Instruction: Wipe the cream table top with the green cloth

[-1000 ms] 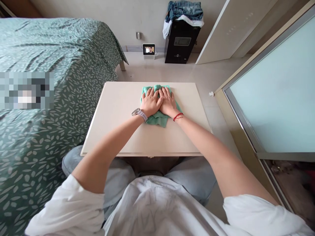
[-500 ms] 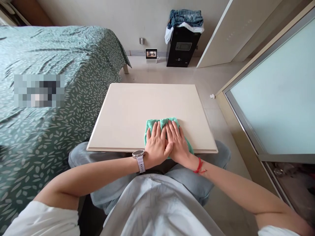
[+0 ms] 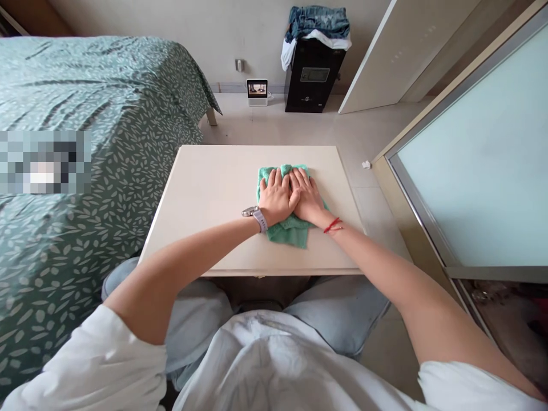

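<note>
A green cloth (image 3: 287, 233) lies on the white tabletop (image 3: 205, 211), right of its middle. My left hand (image 3: 274, 200), with a watch on its wrist, rests flat on it, fingers stretched forward. Close against it, my right hand (image 3: 306, 197) also presses flat on the fabric, a red string bracelet at the wrist. The two thumbs overlap. Part of the cloth is hidden beneath both palms, and its near end trails toward me.
A bed with a green leaf-patterned cover (image 3: 141, 108) stands at the left. Beyond the table are a small screen device (image 3: 257, 92) and a black cabinet (image 3: 314, 80) topped with folded jeans (image 3: 317, 23). A frosted sliding door (image 3: 479, 171) runs along the right.
Both hands and the green cloth have slid forward, away from the table's near edge toward the far side. The cloth's near end now lies spread out behind the hands.
</note>
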A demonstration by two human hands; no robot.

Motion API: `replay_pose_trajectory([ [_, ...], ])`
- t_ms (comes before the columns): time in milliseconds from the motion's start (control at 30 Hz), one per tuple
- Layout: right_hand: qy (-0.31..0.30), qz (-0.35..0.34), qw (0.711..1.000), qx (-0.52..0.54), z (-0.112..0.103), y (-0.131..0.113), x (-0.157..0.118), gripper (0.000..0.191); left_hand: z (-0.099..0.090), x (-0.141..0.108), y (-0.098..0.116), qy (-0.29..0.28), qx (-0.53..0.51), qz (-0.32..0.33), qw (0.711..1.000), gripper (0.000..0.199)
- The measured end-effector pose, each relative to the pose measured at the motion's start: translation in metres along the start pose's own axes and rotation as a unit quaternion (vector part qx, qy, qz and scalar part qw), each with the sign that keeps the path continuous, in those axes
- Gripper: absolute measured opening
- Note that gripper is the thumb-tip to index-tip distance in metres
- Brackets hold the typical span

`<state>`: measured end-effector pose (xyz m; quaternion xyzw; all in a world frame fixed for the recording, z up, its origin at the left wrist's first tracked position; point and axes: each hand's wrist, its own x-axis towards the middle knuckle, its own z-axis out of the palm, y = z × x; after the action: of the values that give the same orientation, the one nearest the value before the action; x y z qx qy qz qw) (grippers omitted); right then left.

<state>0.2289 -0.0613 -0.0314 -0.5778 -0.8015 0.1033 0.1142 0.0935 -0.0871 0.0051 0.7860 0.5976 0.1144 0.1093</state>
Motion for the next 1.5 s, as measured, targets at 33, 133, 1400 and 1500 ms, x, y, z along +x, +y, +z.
replay_pose_trajectory([
  [33,-0.001,0.009,1.0,0.001,-0.001,0.004,0.014,0.07,0.0,0.013,-0.003,0.002,0.002,0.001,1.0,0.066],
  [133,-0.002,0.034,0.999,0.003,-0.004,0.013,0.051,0.068,-0.002,0.049,-0.011,0.005,0.011,0.002,1.0,0.066],
  [1400,0.025,0.002,1.0,0.002,0.003,-0.001,-0.051,0.068,0.015,-0.04,0.017,0.032,0.009,0.018,0.999,0.068],
  [1500,0.04,-0.017,0.999,-0.01,0.01,-0.004,-0.099,0.067,0.019,-0.08,0.03,0.01,0.002,0.026,1.0,0.073],
])
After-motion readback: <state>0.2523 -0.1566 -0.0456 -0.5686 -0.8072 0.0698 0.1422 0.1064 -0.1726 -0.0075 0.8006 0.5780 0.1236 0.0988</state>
